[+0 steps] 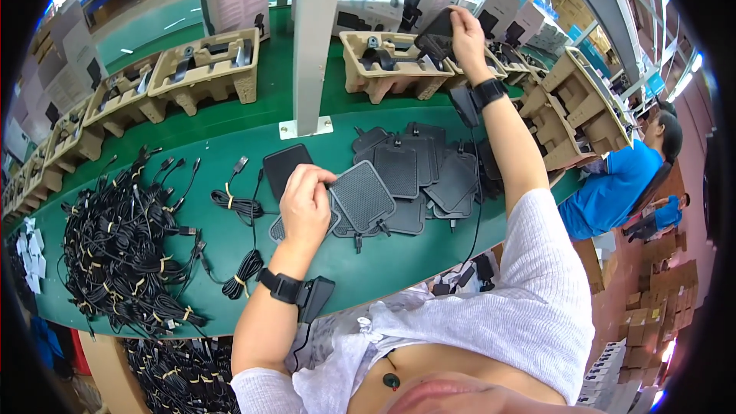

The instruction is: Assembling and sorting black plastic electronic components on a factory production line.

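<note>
Black textured pad (363,198) hangs pinched in the left hand (306,198).

Flat panels (363,197) look matt plastic (finely textured) — trays (203,86) rough, moulded pulp — tabletop (383,270) smooth.

Left hand (305,201): palm side hidden; grip on the mesh pad (363,195) indeterminate.
Right hand (466,37): hold on the dark piece (437,34) unclear.
Pad pile (454,184): lower members partly covered.
Cable heap (123,249): individual strands inseparable.
Post (316,38): top cut off by upper edge.
</note>
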Demonstrator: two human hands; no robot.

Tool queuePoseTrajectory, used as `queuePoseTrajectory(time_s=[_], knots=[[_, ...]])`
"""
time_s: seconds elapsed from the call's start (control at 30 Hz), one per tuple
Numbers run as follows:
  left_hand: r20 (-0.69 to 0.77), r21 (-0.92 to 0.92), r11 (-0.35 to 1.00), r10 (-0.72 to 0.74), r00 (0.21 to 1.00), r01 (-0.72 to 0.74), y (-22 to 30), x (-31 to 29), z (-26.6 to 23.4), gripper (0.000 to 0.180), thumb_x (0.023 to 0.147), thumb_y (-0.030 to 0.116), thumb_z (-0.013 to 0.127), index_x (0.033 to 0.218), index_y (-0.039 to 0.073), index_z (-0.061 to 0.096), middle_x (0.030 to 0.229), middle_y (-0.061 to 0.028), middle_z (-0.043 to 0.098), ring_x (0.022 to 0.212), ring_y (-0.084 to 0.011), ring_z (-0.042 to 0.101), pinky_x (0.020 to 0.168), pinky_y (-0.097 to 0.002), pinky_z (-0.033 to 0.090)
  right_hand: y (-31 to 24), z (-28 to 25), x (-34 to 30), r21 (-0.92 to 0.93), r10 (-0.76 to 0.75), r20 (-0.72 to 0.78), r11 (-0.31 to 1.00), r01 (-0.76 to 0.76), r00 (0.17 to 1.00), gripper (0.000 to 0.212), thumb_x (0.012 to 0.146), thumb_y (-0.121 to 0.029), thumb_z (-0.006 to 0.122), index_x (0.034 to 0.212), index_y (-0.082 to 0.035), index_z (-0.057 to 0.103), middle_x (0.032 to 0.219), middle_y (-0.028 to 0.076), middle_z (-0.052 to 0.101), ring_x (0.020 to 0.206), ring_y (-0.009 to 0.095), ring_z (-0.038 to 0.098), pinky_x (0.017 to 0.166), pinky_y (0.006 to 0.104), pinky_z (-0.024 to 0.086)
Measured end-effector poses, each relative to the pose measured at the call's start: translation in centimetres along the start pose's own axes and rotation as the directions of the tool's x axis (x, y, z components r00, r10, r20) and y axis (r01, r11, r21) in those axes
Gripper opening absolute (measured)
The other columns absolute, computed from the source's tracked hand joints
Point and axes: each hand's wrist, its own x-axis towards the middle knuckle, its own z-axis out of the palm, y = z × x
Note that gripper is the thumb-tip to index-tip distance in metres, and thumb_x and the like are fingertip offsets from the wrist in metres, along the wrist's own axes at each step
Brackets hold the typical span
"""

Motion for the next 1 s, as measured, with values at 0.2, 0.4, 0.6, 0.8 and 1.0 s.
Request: queuePoseTrajectory(time_s=[0.2, 0.4, 0.6, 0.8, 1.0], knots=[[0.02, -0.013, 1.0, 0.0, 1.0, 0.0, -1.0, -0.1, 0.1, 0.017, 0.079, -0.012, 0.045, 0.078, -0.001, 0.058, 0.082, -0.0082, 0.055, 0.064, -0.0142, 0.052, 0.058, -0.0246, 0.043, 3.3, 2.3, 1.2, -0.173, -0.084, 0.275, 0.976, 0.135, 0.958, 0.019, 0.086, -0.019, 0.052, 0.099, -0.012, 0.063, 0.088, 0.011, 0.061, 0.085, 0.032, 0.052, 0.078, 0.0391, 0.042], [0.017, -0.019, 0.996, -0.087, 0.996, 0.087, -0.5, 0.1, 0.1, 0.014, 0.073, -0.01, 0.05, 0.076, 0.002, 0.058, 0.079, -0.0099, 0.056, 0.069, -0.0245, 0.056, 0.06, -0.0331, 0.045, 5.5, 6.0, -3.7, -0.187, -0.091, 0.469, 0.962, 0.199, 0.879, 0.033, 0.09, -0.029, 0.047, 0.113, -0.01, 0.06, 0.112, 0.013, 0.059, 0.105, 0.032, 0.053, 0.09, 0.0384, 0.042], [-0.002, -0.012, 0.999, -0.052, 0.999, 0.052, -0.9, -0.1, 0.0, 0.014, 0.072, -0.008, 0.051, 0.076, 0.003, 0.058, 0.079, -0.0108, 0.055, 0.074, -0.0273, 0.057, 0.065, -0.034, 0.046, 5.1, 5.7, -2.9, -0.413, -0.128, 0.423, 0.854, 0.316, 0.897, 0.025, 0.087, -0.026, 0.051, 0.09, -0.006, 0.066, 0.097, 0.012, 0.063, 0.091, 0.031, 0.057, 0.08, 0.0396, 0.045], [-0.013, 0.036, 0.999, -0.015, 1.0, 0.015, -0.4, 0.2, 0.3, 0.011, 0.073, -0.004, 0.052, 0.075, 0.005, 0.057, 0.078, -0.0076, 0.054, 0.076, -0.0273, 0.056, 0.064, -0.0372, 0.046, -7.3, 3.6, -7.6, -0.247, -0.277, 0.274, 0.905, 0.346, 0.921, 0.008, 0.084, -0.013, 0.055, 0.082, -0.007, 0.061, 0.08, 0.008, 0.057, 0.076, 0.026, 0.054, 0.065, 0.037, 0.039], [-0.044, 0.139, 0.99, 0.015, 0.999, -0.009, -1.4, -0.5, 0.3, 0.008, 0.075, 0.001, 0.054, 0.08, 0.006, 0.057, 0.081, -0.0097, 0.055, 0.081, -0.0298, 0.056, 0.066, -0.0414, 0.047, -23.9, 6.2, -10.4, 0.321, -0.541, 0.559, 0.84, 0.438, 0.628, 0.007, 0.078, -0.016, 0.064, 0.079, -0.009, 0.063, 0.07, 0.005, 0.054, 0.07, 0.025, 0.053, 0.062, 0.0347, 0.04]])
